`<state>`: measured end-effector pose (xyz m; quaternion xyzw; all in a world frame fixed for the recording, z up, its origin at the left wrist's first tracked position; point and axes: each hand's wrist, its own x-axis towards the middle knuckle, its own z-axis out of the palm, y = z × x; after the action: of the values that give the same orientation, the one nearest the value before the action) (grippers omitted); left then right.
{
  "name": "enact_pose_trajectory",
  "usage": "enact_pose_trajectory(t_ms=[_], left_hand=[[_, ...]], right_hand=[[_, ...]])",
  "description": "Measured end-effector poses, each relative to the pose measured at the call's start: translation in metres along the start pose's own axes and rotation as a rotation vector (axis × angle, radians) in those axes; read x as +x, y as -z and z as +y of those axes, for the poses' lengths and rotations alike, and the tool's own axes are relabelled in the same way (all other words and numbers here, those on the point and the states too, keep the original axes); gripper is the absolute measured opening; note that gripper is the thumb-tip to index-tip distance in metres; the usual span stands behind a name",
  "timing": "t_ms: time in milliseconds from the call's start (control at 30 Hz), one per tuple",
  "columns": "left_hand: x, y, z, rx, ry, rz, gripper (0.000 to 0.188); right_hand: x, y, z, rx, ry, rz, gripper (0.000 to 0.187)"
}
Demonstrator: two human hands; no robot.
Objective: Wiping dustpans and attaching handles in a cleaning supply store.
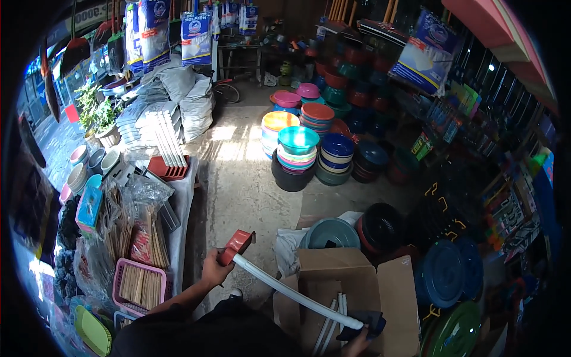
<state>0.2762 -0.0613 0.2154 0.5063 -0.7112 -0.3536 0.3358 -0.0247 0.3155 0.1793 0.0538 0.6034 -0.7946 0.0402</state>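
A long-handled dustpan with a red pan and a white handle (291,293) slants across in front of me. My left hand (215,271) is closed on the edge of its red pan (238,245). At the far end of the handle, my right hand (355,345) grips a dark cloth (371,321), which lies against the handle's tip; its fingers are partly hidden. Below that end stands an open cardboard box (330,260) with several white sticks (329,324) inside. More red dustpans (168,168) with upright white handles stand together on the left table.
On my left, a table holds a pink basket of wooden sticks (160,279) and plastic-wrapped bundles (140,199). Stacked basins (298,140) stand ahead on the concrete floor (238,178). Right of the box are round lids (443,273). Packaged goods (197,38) hang overhead.
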Motion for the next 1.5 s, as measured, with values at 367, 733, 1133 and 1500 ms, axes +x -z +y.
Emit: enact_pose_trajectory(t_ms=[367,733,1133,1500], left_hand=[[0.122,0.053,-0.082,-0.054,0.213,-0.031,0.053],[0.256,0.062,-0.122,-0.066,0.219,0.111,0.046],[0.518,0.021,-0.131,0.097,0.284,0.338,0.047],[0.687,0.011,-0.116,-0.233,0.297,0.608,0.049]], right_hand=[[-0.040,-0.165,0.025,-0.249,0.215,-0.121,0.030],[0.017,-0.321,0.097,-0.513,0.587,-0.153,0.020],[0.228,-0.660,0.226,-0.133,0.203,-0.492,0.015],[0.270,-0.979,0.204,0.001,0.066,-0.552,0.034]])
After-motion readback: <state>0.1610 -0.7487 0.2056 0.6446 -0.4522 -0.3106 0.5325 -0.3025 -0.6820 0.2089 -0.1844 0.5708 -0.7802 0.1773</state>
